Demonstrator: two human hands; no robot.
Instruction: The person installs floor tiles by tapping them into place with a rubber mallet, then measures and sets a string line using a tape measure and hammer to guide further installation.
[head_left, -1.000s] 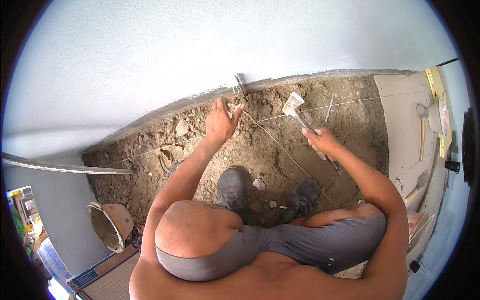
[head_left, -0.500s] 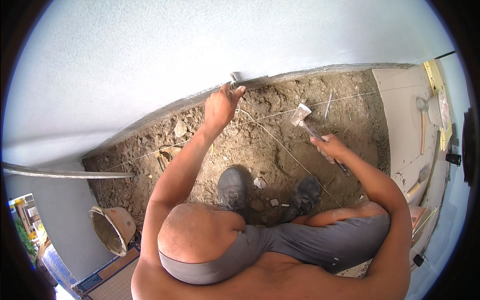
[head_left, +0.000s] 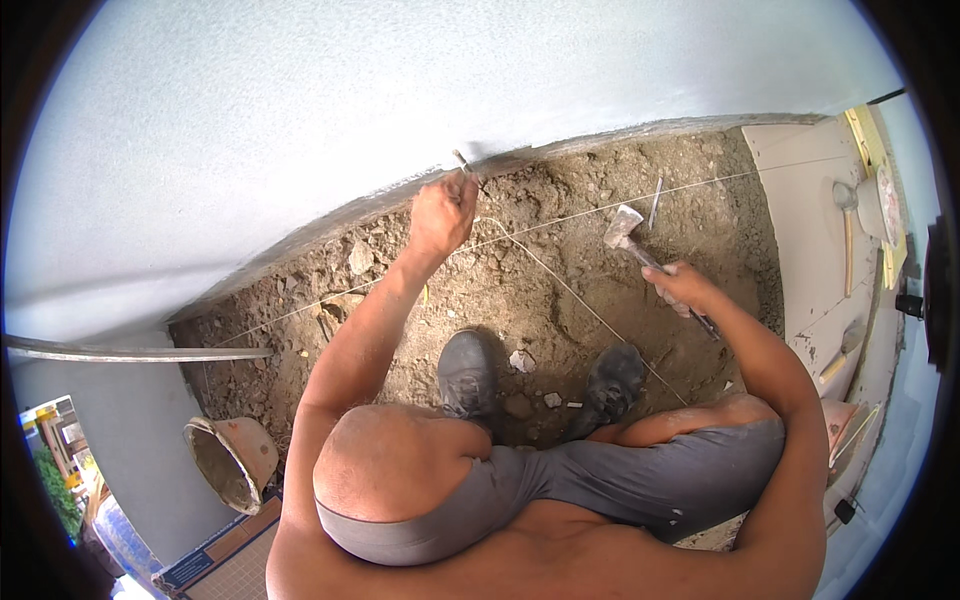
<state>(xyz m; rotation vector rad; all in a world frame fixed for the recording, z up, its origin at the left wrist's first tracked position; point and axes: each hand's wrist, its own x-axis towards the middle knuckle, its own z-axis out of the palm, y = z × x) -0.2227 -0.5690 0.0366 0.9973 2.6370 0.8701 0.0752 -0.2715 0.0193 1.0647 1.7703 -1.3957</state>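
Observation:
My left hand [head_left: 443, 215] is closed at the foot of the pale wall [head_left: 300, 120], pinching a thin nail-like pin [head_left: 460, 158] whose tip shows above the fingers. Just below that hand, a loose end of light cord [head_left: 560, 275] curls on the soil and runs down to the right. My right hand [head_left: 682, 288] grips the dark handle of a hammer [head_left: 624, 226]; its whitish, dusty head hangs over the soil, apart from the pin. A taut thin string [head_left: 600, 208] crosses the dirt strip [head_left: 540, 310] between my hands and the wall.
My shoes stand on the dirt among small stones. A dirty bucket [head_left: 235, 450] lies tipped at the left, below a long metal bar [head_left: 130, 350]. On the pale tiles [head_left: 800, 200] at the right are a mallet [head_left: 846, 230], a trowel [head_left: 845, 350] and a bowl [head_left: 882, 210]. A pencil-like stick [head_left: 656, 200] lies on the soil.
My right hand and the hammer have shifted slightly right. My left hand stays by the wall with its fingers turned, and the pin now leans above them. The view has tilted a little.

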